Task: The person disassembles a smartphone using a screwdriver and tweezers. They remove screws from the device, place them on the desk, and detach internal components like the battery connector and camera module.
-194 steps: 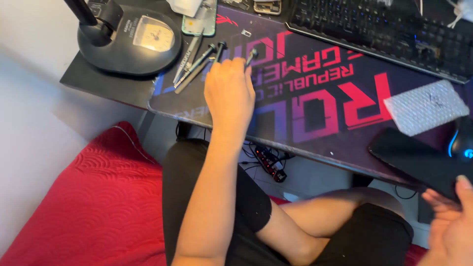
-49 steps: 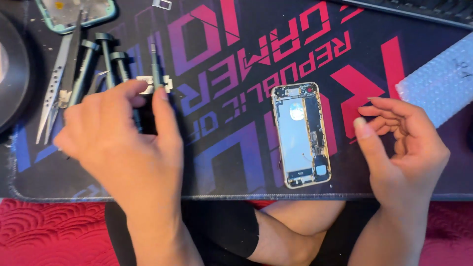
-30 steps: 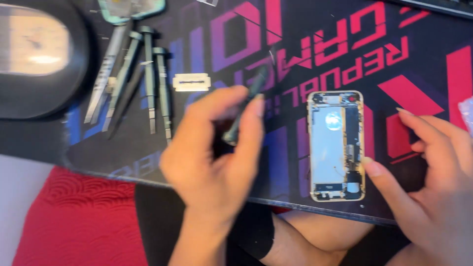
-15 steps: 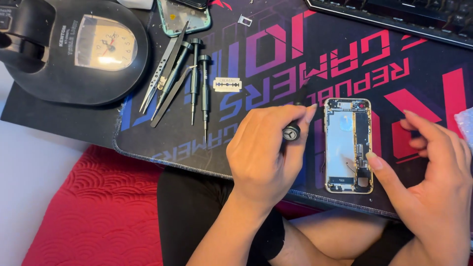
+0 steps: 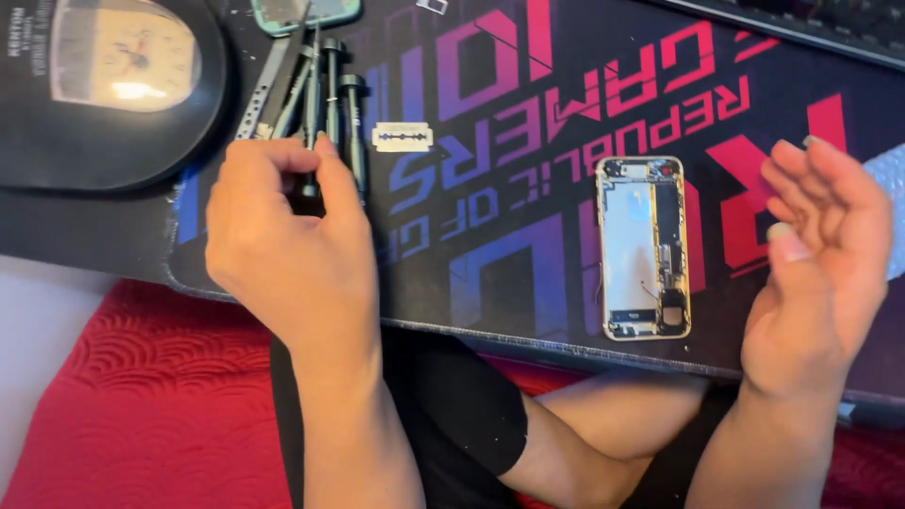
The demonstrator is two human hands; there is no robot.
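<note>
My left hand (image 5: 283, 226) pinches a dark screwdriver (image 5: 309, 151) among the tool row (image 5: 339, 104) on the desk mat (image 5: 490, 264). Right of it lies a razor blade (image 5: 403, 138), then the opened phone shell (image 5: 644, 247). My right hand (image 5: 820, 254) hovers open, just beside the shell.

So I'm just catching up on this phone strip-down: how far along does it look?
Done: the phone shell lies open on the desk mat, with no screen and mostly bare inside. In hand: the left hand pinches a dark screwdriver at the row of tools; the right hand hovers empty beside the shell. Left: small parts at its lower end remain inside.
</note>
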